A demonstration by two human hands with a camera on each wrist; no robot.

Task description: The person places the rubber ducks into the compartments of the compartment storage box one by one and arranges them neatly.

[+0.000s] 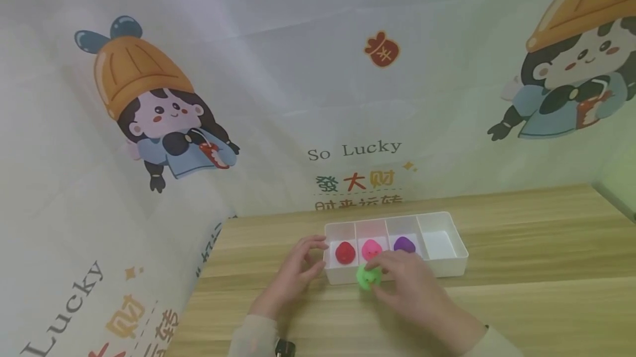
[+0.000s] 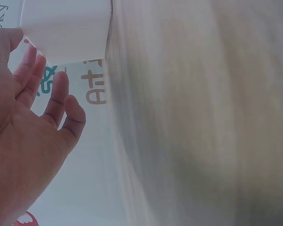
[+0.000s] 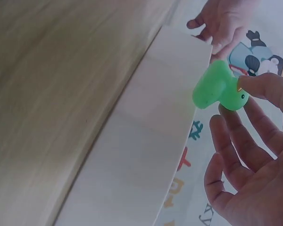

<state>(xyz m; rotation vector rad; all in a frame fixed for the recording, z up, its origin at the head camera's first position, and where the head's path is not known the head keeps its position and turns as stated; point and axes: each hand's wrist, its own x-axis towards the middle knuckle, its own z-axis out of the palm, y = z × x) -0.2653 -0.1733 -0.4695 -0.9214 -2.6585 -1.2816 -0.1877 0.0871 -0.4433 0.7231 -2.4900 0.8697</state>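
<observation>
My right hand (image 1: 412,288) pinches a green rubber duck (image 3: 217,89) by its head between thumb and fingertips. The duck is held at the front edge of a long white divided tray (image 1: 449,267). In the tray's left compartment sits a red toy (image 1: 345,253), then a pink duck-like toy (image 1: 371,248), then a purple toy (image 1: 404,244) partly hidden by my right hand. At the tray's left end is my left hand (image 1: 298,268), its fingers loosely bent and the tips touching or very near the end wall (image 2: 68,42).
The tray's rightmost compartment (image 1: 442,244) shows its bare white floor. Beneath is a wood-grain table (image 1: 536,257). A pale printed cloth (image 1: 278,70) with cartoon figures and lettering hangs behind the table and on its left.
</observation>
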